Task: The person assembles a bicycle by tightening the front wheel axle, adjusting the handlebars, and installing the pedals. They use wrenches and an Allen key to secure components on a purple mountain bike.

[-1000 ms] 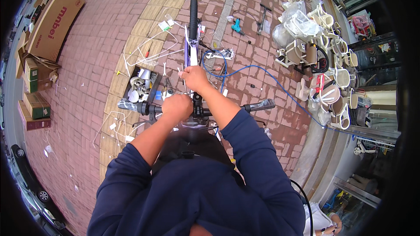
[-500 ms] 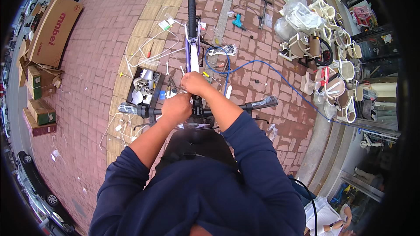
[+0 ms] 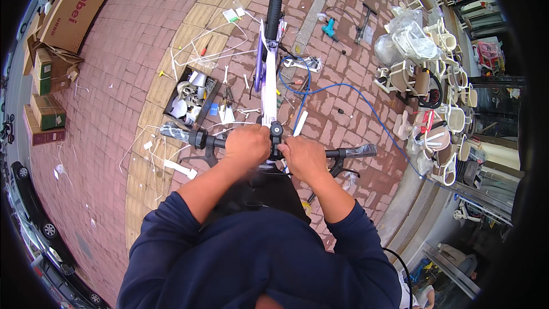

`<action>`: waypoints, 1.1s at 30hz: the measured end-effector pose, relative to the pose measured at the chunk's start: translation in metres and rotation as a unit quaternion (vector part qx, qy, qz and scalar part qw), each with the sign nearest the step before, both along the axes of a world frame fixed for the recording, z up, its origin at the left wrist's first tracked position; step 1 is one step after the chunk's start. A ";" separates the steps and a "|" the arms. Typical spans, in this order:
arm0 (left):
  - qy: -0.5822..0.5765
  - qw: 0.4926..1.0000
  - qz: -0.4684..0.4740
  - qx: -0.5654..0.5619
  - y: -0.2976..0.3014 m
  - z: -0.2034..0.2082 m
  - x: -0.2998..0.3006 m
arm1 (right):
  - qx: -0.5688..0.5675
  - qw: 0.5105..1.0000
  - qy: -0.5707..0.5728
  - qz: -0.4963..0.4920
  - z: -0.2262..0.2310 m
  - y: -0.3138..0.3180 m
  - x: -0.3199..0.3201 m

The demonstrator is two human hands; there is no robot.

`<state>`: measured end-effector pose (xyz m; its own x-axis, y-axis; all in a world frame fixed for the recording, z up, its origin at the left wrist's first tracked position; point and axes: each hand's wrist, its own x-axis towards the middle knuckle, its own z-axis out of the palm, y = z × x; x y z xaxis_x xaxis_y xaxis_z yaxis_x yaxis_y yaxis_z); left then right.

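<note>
A white and purple bicycle frame (image 3: 269, 88) stretches away from me, its black-tyred wheel (image 3: 275, 8) at the far end. Across its near end runs a black handlebar (image 3: 334, 153), both grips wrapped in clear plastic, with a dark stem (image 3: 277, 133) at the middle. My left hand (image 3: 248, 146) is closed round the bar just left of the stem. On the other side my right hand (image 3: 306, 159) is closed on the bar, its thumb against the stem. The undersides of both hands are hidden.
Left of the frame lie an open toolbox (image 3: 191, 98) and loose wrenches (image 3: 225, 74). A teal power drill (image 3: 329, 28) and a blue hose (image 3: 366, 98) lie to the right. White and beige child seats (image 3: 414, 43) are heaped farther right; cardboard boxes (image 3: 80, 8) stand left.
My right hand has come back from the frame in front of the stem to the bar on its right. The left hand stays close beside the stem. The whole view has shifted somewhat.
</note>
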<state>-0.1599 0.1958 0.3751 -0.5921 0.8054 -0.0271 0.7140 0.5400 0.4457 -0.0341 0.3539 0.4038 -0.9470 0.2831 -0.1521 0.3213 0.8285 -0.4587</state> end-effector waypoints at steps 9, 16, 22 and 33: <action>0.017 1.000 0.009 0.010 0.005 -0.007 -0.005 | 0.117 0.992 0.046 -0.018 -0.023 -0.011 -0.012; 0.033 0.979 0.009 0.201 0.018 0.006 -0.055 | 0.161 0.985 0.048 -0.049 -0.031 0.013 -0.064; 0.018 0.946 0.084 0.314 -0.067 -0.027 -0.038 | 0.195 0.975 -0.055 -0.093 -0.026 0.058 -0.120; -0.238 0.785 0.567 -0.077 -0.319 -0.200 0.150 | 0.216 0.965 -0.041 -0.145 -0.029 0.119 -0.186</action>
<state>-0.0100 -0.1228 0.1756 -0.8191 -0.2659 -0.5083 -0.4920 0.7812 0.3842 -0.2196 0.4728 0.3750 -0.8079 0.5884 -0.0312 0.5892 0.8062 -0.0531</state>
